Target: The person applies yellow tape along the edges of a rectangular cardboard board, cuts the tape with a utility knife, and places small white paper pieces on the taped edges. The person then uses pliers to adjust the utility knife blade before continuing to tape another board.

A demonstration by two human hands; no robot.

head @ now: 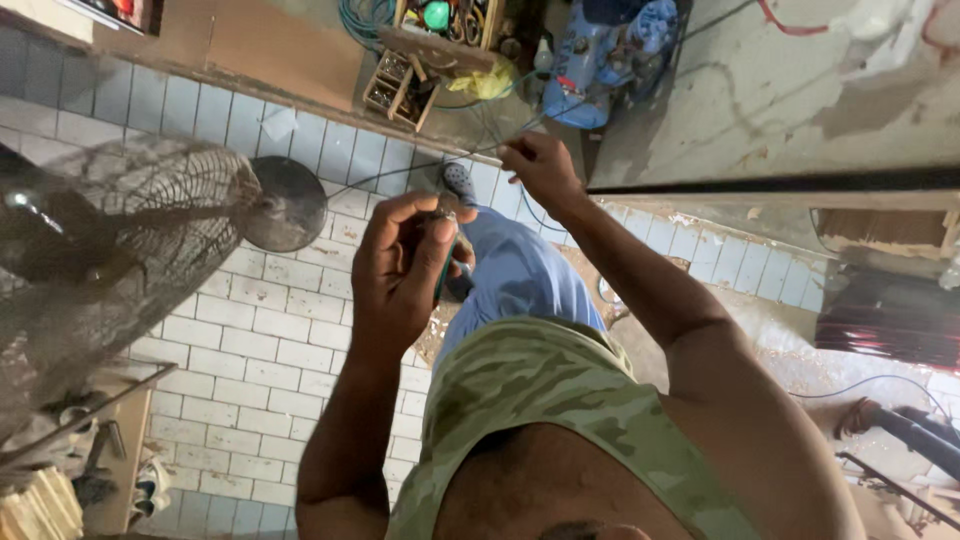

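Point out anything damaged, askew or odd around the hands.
The wall behind the right hand is cracked, its surface flaking in patches. The fan guard left of the left hand looks dusty and lies tilted. Both hands pinch a thin wire; it looks intact.

Soft, even daylight fills the scene without hard shadows. The pale tiled floor (260, 330) reads bright, while the round wire-mesh fan guard (110, 250) at the left edge is dark, smeared and out of focus. The raised right hand (540, 170) shows slight motion blur.
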